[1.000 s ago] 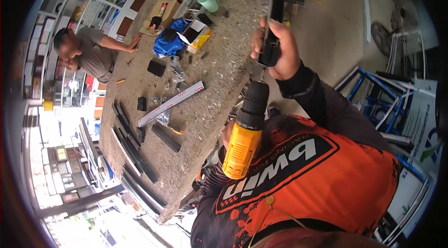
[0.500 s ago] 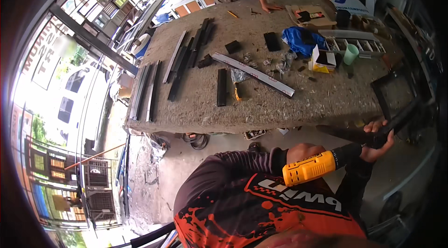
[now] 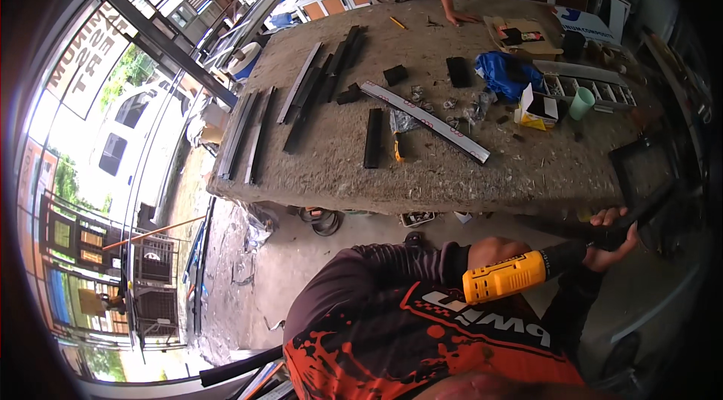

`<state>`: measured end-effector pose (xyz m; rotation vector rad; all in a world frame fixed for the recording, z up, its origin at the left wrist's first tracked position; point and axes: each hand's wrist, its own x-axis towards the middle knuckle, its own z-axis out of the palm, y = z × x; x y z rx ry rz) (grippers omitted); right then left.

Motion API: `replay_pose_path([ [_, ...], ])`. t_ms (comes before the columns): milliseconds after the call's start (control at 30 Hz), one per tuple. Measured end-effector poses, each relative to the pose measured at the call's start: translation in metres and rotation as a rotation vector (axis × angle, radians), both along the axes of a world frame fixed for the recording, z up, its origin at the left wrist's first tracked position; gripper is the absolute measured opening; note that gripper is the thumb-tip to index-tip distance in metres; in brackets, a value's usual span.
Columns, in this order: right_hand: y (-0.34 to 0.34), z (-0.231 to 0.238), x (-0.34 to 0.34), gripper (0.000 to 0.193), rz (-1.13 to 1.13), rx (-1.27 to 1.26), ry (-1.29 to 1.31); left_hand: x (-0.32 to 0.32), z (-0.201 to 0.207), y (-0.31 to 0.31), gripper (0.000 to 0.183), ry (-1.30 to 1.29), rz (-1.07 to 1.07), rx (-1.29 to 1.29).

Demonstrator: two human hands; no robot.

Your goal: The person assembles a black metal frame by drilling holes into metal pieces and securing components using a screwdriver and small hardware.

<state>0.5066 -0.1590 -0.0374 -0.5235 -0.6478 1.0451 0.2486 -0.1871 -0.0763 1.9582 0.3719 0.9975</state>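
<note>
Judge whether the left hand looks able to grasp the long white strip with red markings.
Probably not: the left hand seems occupied by the yellow-and-black power drill, though nothing covers the strip.

Free: table [image 3: 538,176] front margin, between strip [image 3: 425,121] and frame [image 3: 620,178] | Mid: strip slants across, short bar [image 3: 373,138] near it | Right: cup [image 3: 581,103], tray [image 3: 580,69], frame hinder passage | Far edge: co-worker's hand [image 3: 461,18] | Near: drill [image 3: 506,277] juts across shirt [image 3: 392,328]
</note>
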Motion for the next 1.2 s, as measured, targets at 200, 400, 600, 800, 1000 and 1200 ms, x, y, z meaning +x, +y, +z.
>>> replay_pose_path([
  [200,-0.005,-0.005,0.003,0.038,0.028,-0.02,0.017,-0.001,-0.01,-0.002,0.047,0.042,0.006,-0.002],
  [400,0.007,-0.012,0.006,0.039,0.008,-0.087,0.075,-0.003,-0.016,-0.003,0.046,0.108,0.039,0.02],
  [600,0.036,-0.062,0.113,0.045,-0.707,-0.338,-0.04,-0.038,-0.018,0.005,0.046,0.111,0.098,0.032],
  [800,0.021,-0.12,0.103,0.051,-0.679,-0.46,-0.585,-0.131,-0.078,0.003,0.033,-0.132,0.408,-0.3],
  [1000,0.036,-0.154,0.013,0.079,-0.514,-0.551,-1.415,-0.259,-0.103,0.024,0.043,0.272,0.975,-0.329],
  [1200,0.079,-0.155,-0.102,0.072,-0.295,-0.442,-1.802,-0.426,-0.165,0.07,0.054,0.616,1.479,-0.325],
])
